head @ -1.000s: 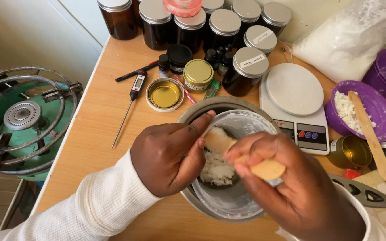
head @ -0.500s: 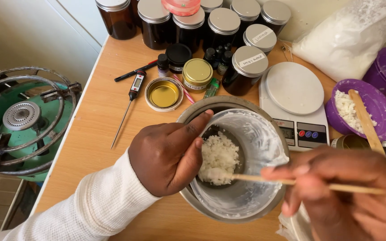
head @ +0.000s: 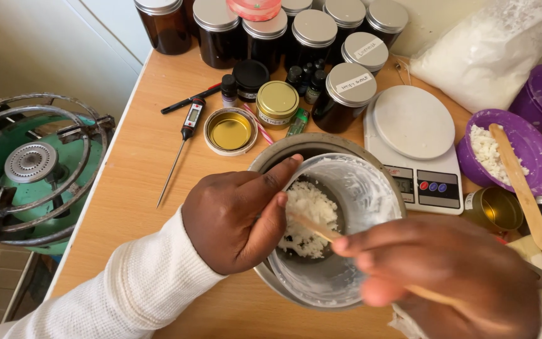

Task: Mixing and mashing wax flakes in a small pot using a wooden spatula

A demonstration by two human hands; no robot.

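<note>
My left hand (head: 233,210) grips the left rim of a white-coated inner cup (head: 365,188) that sits inside a metal pot (head: 283,150) on the wooden table (head: 133,169). White flaky wax (head: 305,210) lies in the cup's dark bottom. My right hand (head: 446,273), blurred, holds a flat wooden stick (head: 312,225) whose tip pokes into the flakes.
A kitchen scale (head: 415,141) stands right of the pot. A purple bowl (head: 537,144) holds flakes and another wooden stick (head: 519,182). Dark jars (head: 312,34), a gold tin (head: 277,100), an open tin (head: 229,130), a probe thermometer (head: 186,135) and a gas burner (head: 29,166) surround the pot.
My right hand swung out to the right with the stick held flat, then came back over the lower right of the pot, stick angled into the flakes. The left hand stayed on the rim.
</note>
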